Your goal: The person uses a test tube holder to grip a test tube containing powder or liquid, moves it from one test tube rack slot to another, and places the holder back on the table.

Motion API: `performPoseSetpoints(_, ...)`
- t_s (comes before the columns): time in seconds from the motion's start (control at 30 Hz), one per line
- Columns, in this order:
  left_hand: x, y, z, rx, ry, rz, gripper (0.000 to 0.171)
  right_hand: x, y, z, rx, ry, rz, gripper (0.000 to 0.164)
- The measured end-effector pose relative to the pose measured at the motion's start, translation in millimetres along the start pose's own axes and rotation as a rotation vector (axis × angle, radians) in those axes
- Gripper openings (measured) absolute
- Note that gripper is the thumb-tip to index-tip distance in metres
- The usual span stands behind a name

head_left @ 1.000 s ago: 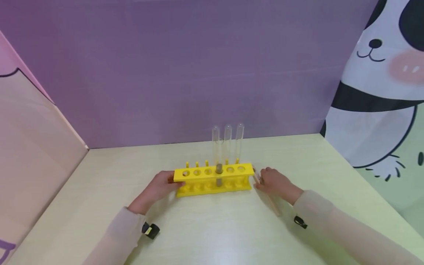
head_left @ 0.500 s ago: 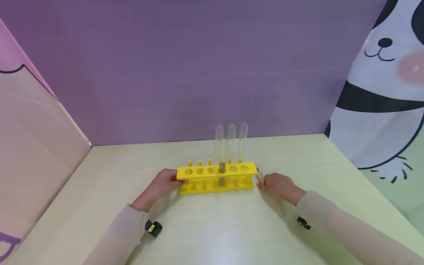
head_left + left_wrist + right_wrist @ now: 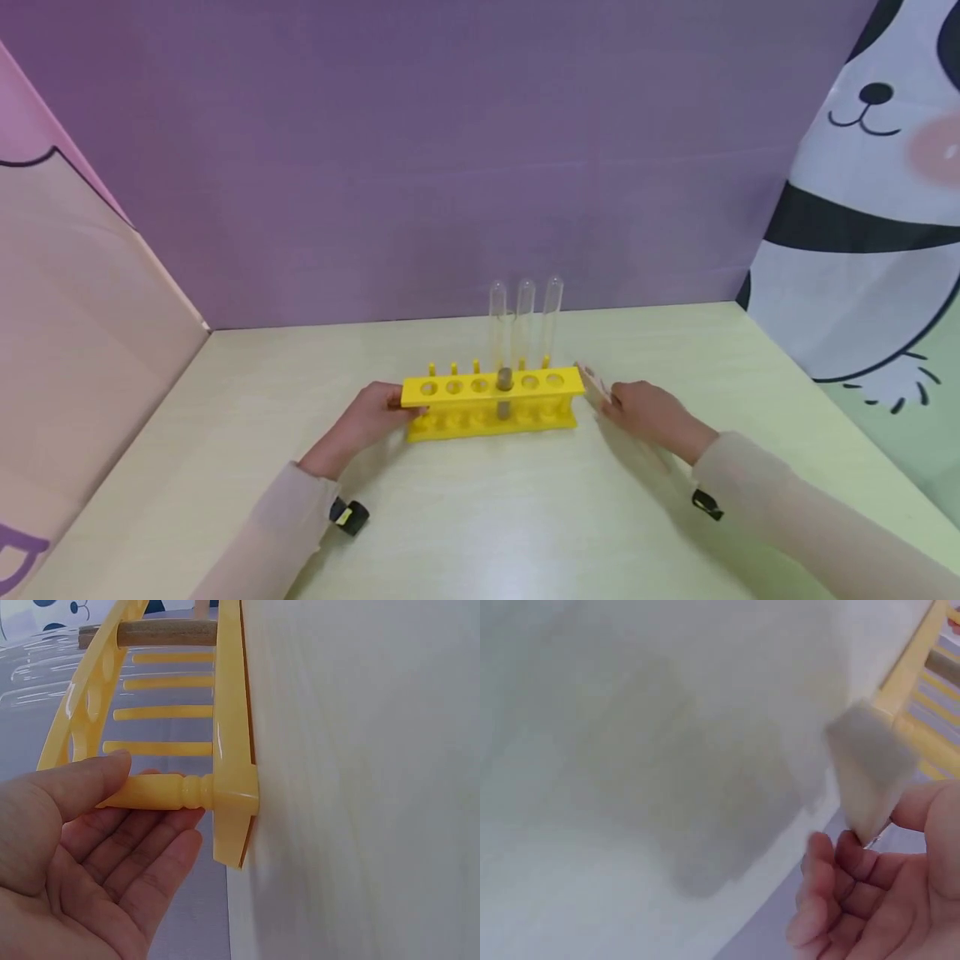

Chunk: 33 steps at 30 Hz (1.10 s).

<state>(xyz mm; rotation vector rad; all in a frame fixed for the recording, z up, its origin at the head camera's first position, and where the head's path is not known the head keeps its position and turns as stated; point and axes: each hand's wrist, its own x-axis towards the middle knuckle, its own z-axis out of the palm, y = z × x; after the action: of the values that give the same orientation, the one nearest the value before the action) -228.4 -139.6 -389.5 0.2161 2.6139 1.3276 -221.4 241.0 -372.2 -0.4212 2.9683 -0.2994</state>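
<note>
A yellow test tube rack (image 3: 467, 400) stands mid-table in the head view. At its left end my left hand (image 3: 367, 419) grips it, with thumb and fingers around the end post (image 3: 154, 792) in the left wrist view. Just off the rack's right end, my right hand (image 3: 651, 417) pinches a slim wooden tool that looks like a test tube clamp (image 3: 594, 382). Its near end (image 3: 870, 765) is blurred in the right wrist view. A brown rod (image 3: 169, 633) stands upright through one rack hole. Several clear glass test tubes (image 3: 553, 300) sit upside down on the rear pegs.
The pale wooden table (image 3: 480, 517) runs back to a purple backdrop (image 3: 450, 167). A panda-printed panel (image 3: 862, 292) stands at the right, and a pale panel (image 3: 82, 317) at the left. Small black devices (image 3: 350, 517) are worn at the wrists.
My right hand has drawn a little to the right, away from the rack, taking the wooden clamp with it. My left hand keeps its grip on the rack. The view shifts slightly.
</note>
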Motion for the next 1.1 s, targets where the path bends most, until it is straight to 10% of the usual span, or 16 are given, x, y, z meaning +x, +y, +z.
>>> performPoseSetpoints(1.1,-2.5,2.4,-1.3,-0.013,-0.017,0.014,0.026,-24.3,12.9,-42.9,-0.018,0.355,-0.107,0.021)
